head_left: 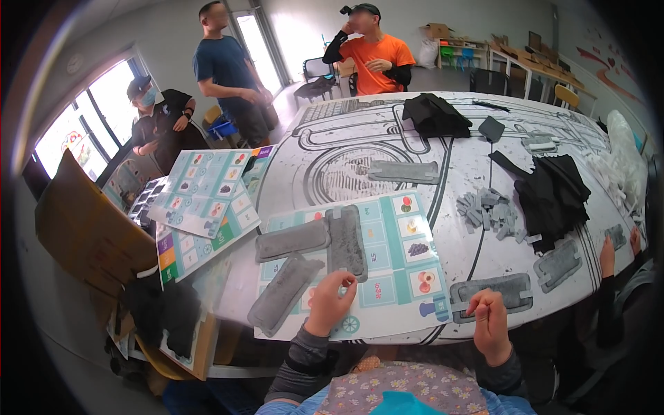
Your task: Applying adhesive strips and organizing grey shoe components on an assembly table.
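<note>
My left hand point(333, 303) has its thumb and fingers pinched together at the lower end of an upright grey fabric pad point(347, 238). Whether it grips the pad or something small is hard to see. Two more grey pads lie beside it, one nearly level point(292, 240) and one slanted point(282, 296). All three rest on a white and teal board point(415, 228) printed with fruit pictures. Curled fingers close my right hand point(490, 324), in front of another grey pad point(508, 293) with small end tabs; anything between its fingertips is too small to make out.
Small grey strips point(486, 211) form a heap by black cloth point(555, 197). More black cloth point(434, 115) lies farther back. Printed boards point(197, 190) and a cardboard box point(93, 221) stand left. Another person's hand point(607, 256) is at right; several people are around the table.
</note>
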Available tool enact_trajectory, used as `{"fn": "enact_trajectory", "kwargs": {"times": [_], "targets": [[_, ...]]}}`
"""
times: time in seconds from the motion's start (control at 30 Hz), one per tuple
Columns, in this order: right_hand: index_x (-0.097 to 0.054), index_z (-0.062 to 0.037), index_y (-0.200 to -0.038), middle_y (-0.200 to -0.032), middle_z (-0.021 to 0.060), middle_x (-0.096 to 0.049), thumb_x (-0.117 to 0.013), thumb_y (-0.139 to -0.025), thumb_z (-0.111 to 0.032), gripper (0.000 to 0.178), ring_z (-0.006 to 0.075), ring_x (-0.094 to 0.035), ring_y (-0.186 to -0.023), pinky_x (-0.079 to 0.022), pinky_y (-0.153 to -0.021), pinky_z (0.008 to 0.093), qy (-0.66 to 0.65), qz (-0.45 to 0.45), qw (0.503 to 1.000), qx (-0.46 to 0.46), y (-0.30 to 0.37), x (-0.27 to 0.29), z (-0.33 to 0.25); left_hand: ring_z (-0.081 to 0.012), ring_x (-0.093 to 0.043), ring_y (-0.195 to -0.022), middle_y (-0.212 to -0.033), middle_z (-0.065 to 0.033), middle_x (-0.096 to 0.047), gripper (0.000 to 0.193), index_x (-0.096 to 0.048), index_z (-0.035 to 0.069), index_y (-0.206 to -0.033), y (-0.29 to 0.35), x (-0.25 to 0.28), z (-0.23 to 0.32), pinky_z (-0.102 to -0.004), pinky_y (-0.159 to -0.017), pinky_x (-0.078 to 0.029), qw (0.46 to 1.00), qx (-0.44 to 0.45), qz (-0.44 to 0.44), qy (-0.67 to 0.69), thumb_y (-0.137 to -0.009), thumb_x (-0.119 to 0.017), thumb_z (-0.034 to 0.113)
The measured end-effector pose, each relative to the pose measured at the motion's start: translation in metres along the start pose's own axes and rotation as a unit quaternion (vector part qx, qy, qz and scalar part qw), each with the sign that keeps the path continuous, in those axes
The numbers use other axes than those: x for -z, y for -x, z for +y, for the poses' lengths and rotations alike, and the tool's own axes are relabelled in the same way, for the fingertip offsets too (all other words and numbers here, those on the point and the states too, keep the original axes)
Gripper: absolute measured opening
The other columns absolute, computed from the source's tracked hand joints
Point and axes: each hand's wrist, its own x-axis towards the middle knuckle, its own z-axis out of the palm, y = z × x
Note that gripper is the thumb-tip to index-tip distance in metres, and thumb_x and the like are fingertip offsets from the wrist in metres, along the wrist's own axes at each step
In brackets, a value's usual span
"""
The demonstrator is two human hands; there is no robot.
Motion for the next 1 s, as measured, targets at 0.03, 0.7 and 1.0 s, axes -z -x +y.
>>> {"fn": "enact_trajectory", "kwargs": {"times": [0.03,0.7,1.0], "targets": [[-0.047,-0.0023,-0.094,-0.082,0.0123,-0.057,-0.051,-0.099,-0.008,0.009,0.0235,-0.054,-0.067,-0.045,-0.064,0.0325,-0.001,0.0,1.0,0.007,0.001,0.001,0.002,-0.0154,-0.065,-0.079,-0.086,-0.0059,-0.066,0.011,-0.064,0.004,-0.094,0.0,0.0,0.0,-0.0253,-0.055,-0.049,1.0,0.0,-0.001,0.0,-0.084,-0.068,0.005],[-0.056,-0.0029,-0.092,-0.077,0.0108,-0.058,-0.063,-0.091,-0.002,0.007,0.0229,-0.057,-0.066,-0.046,-0.062,0.0318,0.056,0.016,0.996,-0.07,-0.001,-0.009,-0.012,-0.0204,-0.066,-0.08,-0.089,-0.008,-0.068,0.008,-0.066,0.002,-0.091,0.001,0.002,0.016,-0.0315,-0.068,-0.05,0.998,-0.004,0.031,0.049,-0.085,-0.069,0.007],[-0.067,-0.0056,-0.098,-0.085,0.0119,-0.066,-0.068,-0.089,-0.015,0.013,0.0325,-0.063,-0.077,-0.05,-0.066,0.0402,0.069,-0.244,0.964,0.077,-0.024,-0.037,-0.035,-0.0282,-0.06,-0.075,-0.08,-0.0068,-0.066,0.017,-0.071,0.009,-0.093,0.007,0.0,0.102,-0.0385,-0.07,-0.047,0.97,-0.16,-0.152,0.103,-0.083,-0.075,0.021]]}}
